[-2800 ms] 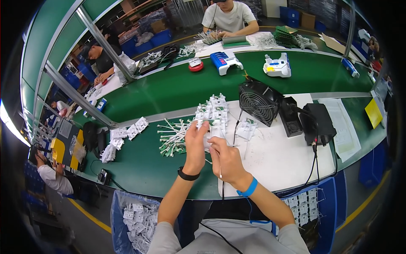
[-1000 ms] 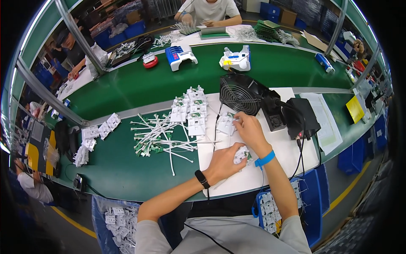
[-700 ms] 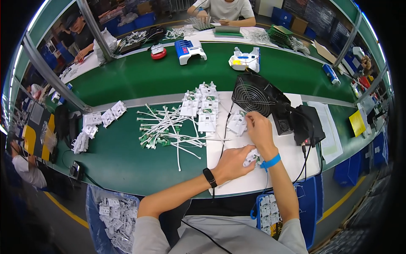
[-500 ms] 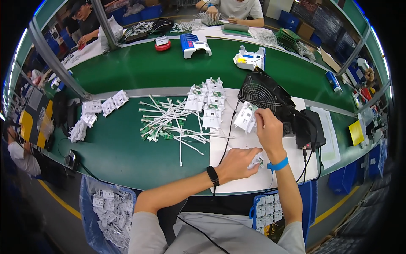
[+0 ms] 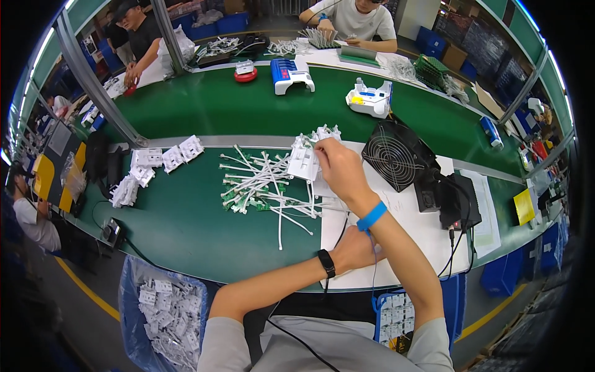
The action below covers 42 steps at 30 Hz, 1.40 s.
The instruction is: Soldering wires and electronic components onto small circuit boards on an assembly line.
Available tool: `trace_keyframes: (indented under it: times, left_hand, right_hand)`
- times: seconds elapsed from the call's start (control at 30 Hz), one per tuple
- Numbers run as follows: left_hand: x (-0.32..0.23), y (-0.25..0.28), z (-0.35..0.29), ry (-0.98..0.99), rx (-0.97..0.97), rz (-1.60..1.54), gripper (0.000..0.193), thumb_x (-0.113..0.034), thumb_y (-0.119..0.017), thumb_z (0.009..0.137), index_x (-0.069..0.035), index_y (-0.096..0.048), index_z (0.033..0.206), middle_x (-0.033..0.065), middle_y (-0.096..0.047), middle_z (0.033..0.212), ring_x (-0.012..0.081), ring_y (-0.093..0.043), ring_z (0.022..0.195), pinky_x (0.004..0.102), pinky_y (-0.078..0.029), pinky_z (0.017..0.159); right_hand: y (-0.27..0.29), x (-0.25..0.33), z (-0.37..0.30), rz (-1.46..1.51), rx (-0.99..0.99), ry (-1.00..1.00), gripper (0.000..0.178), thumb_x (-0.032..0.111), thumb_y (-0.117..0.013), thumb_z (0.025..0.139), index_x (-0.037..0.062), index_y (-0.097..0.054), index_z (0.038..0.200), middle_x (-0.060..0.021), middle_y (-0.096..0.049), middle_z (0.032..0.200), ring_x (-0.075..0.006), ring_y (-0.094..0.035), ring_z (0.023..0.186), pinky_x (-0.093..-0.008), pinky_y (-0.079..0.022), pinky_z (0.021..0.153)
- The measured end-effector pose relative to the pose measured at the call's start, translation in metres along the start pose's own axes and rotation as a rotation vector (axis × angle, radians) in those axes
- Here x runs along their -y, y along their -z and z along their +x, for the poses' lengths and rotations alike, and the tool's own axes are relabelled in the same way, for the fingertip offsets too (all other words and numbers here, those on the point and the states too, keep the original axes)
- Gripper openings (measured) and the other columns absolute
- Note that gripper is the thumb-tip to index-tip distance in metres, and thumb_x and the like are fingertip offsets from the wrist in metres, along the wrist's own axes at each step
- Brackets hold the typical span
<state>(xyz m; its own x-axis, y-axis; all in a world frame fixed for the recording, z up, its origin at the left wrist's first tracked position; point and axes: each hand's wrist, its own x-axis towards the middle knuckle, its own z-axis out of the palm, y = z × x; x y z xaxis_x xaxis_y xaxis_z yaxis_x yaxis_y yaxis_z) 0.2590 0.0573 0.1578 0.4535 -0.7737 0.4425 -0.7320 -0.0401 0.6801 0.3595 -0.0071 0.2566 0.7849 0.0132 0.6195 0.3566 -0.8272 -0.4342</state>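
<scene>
My right hand (image 5: 338,166) reaches across to the group of white parts near the back of the bench. Its fingers pinch a white plastic housing (image 5: 302,163), held over or against similar housings, which it partly covers. Beside it lies a loose heap of white cables with small green circuit boards (image 5: 259,186). My left hand (image 5: 358,249) rests low over the white sheet (image 5: 406,232). My right forearm crosses in front of its fingers, so what they hold is hidden.
A black fan (image 5: 393,155) and a black box (image 5: 458,204) with cables stand to the right. More white housings (image 5: 147,158) lie at left. Below the bench edge are a lined bin of white parts (image 5: 166,316) and a blue tray (image 5: 396,313). Two co-workers sit beyond the green belt (image 5: 217,102).
My right hand has moved left with the white housing, from near the fan to the group of housings. My left hand stays low, its fingers now behind my right forearm.
</scene>
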Motion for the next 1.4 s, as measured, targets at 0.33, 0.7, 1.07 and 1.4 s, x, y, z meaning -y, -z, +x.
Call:
trace_keyframes:
  times: [0.33,0.7,1.07,1.4]
  left_hand:
    - [-0.007,0.016,0.008,0.069,0.036,-0.114,0.041,-0.033,-0.079,0.080,-0.004,-0.069,0.107,0.0193,-0.070,0.111,0.0385,-0.065,0.104,0.0452,-0.052,0.089]
    - [-0.023,0.029,0.038,0.108,0.100,0.103,0.035,-0.021,-0.073,0.084,-0.002,-0.067,0.114,0.0170,-0.063,0.102,0.0360,-0.062,0.098,0.0444,-0.052,0.084]
    - [0.023,0.021,0.096,0.090,-0.061,0.313,0.051,-0.020,-0.073,0.085,0.008,-0.063,0.127,0.0202,-0.062,0.111,0.0360,-0.057,0.106,0.0451,-0.048,0.091]
    - [0.017,0.013,0.069,0.076,-0.080,0.340,0.074,-0.027,-0.076,0.087,0.005,-0.045,0.146,0.0197,-0.059,0.123,0.0353,-0.053,0.113,0.0430,-0.043,0.099]
  right_hand:
    - [0.066,0.021,-0.043,0.124,-0.063,-0.139,0.020,0.005,-0.071,0.090,0.0015,-0.072,0.110,-0.0078,-0.062,0.081,-0.0175,-0.060,0.070,-0.0307,-0.048,0.063]
    - [0.167,-0.082,-0.175,0.457,-0.553,-0.907,0.039,0.014,-0.067,0.099,0.0034,-0.042,0.126,-0.0037,-0.061,0.088,-0.0076,-0.054,0.063,-0.0215,-0.038,0.051]
    - [0.163,-0.138,-0.137,0.183,-0.649,-0.782,0.016,0.009,-0.072,0.094,0.0033,-0.067,0.108,-0.0036,-0.065,0.074,-0.0095,-0.060,0.063,-0.0252,-0.047,0.059]
    - [0.152,-0.145,-0.141,-0.167,-0.652,-0.654,0.015,0.013,-0.067,0.100,-0.0006,-0.063,0.105,-0.0104,-0.065,0.078,-0.0184,-0.063,0.068,-0.0313,-0.050,0.065]
